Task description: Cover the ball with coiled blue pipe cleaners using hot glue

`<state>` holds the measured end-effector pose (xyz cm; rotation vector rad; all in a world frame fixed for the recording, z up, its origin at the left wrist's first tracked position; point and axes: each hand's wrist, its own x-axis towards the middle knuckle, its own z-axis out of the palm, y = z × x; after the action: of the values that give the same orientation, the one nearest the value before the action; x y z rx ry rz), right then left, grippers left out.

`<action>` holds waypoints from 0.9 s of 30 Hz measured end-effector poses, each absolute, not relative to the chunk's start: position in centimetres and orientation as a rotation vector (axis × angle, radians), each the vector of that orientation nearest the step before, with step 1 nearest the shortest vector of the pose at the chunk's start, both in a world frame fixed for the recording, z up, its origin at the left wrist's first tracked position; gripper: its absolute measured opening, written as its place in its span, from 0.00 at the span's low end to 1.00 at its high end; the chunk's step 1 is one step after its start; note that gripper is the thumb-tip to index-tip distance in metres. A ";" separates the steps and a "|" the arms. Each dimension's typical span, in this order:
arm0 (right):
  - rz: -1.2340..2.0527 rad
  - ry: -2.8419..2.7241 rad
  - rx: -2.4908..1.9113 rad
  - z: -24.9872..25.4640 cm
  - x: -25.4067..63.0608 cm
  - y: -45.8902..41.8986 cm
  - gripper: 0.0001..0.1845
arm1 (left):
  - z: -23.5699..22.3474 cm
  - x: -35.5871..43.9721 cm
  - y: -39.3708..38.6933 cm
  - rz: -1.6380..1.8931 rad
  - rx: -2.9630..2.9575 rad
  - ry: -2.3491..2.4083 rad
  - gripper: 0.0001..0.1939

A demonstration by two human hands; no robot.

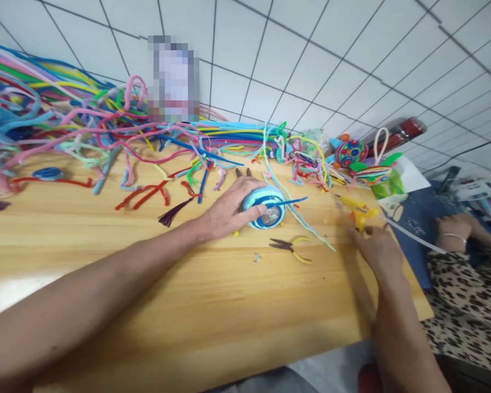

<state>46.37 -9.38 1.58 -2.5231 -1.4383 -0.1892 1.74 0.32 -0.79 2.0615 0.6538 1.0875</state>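
Note:
My left hand (229, 210) is wrapped round a round object wound in light and dark blue pipe cleaners (274, 192), its thumb lying across the top. At the object's middle a clear, shiny part shows. A dark blue pipe cleaner end (296, 201) sticks out from it to the right. In my right hand (378, 251) is a yellow hot glue gun (359, 209), its nozzle pointing left, with a long pale glue stick (413, 236) trailing from its back. Yellow-handled pliers (288, 245) lie between my hands, jaws to the left.
Many coloured pipe cleaners (85, 131) are heaped along the tiled wall (302, 60). A dark tassel (175, 212) and red pipe cleaner pieces (145, 195) lie left of the wound object. A decorated ball (349, 152) stands at the back right. Another person's hands (454, 232) rest beyond the table's right edge.

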 end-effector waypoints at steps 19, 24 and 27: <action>-0.361 -2.307 -1.140 5.6 27.3 -6.0 0.19 | -1.0 1.9 0.2 1.123 2.076 0.634 0.22; -0.389 -2.264 -0.979 4.5 26.9 -5.5 0.18 | -1.1 1.9 0.2 1.124 2.090 0.640 0.22; -0.381 -2.247 -0.981 4.0 27.0 -5.8 0.18 | -1.1 1.9 0.2 1.141 2.100 0.634 0.22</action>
<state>26.96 -5.80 3.98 -0.9812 -2.2473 -0.3814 1.85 0.17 -1.07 2.1001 0.6345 1.1406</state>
